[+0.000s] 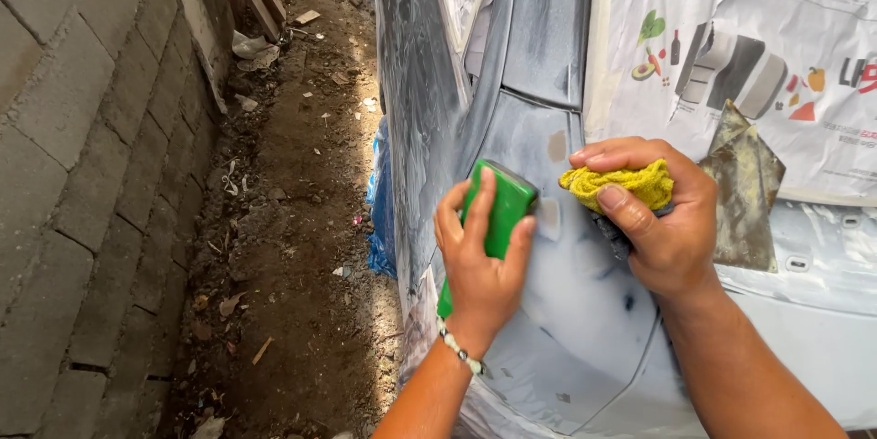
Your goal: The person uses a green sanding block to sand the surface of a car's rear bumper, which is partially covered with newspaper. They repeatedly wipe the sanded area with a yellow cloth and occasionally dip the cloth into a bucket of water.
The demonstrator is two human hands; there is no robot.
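Both forearms come up from the near edge, the left one wearing a beaded bracelet point(459, 354) at the wrist. That left hand point(480, 256) is closed around a green sanding block point(498, 211), thumb on its right side and fingers wrapped over the left, and presses the block flat against the dull, sanded car body panel point(566, 329). Just right of it, the right hand point(660, 220) is curled shut on a yellow cloth point(621, 185), pinching the wad between thumb and fingers, with what looks like a scrap of dark abrasive sheet tucked beneath it, though the view there is poor. The 2 hands sit near each other without touching. A small pale filler patch point(548, 217) shows on the panel between them. Farther right, masking paper point(758, 46) printed with pictures covers the upper part of the car, and a dark, stained folded sheet point(744, 192) lies against it just beside the right hand. At the left, a brick wall point(82, 183) runs away into the distance, and a littered dirt strip point(283, 220) lies between wall and car.
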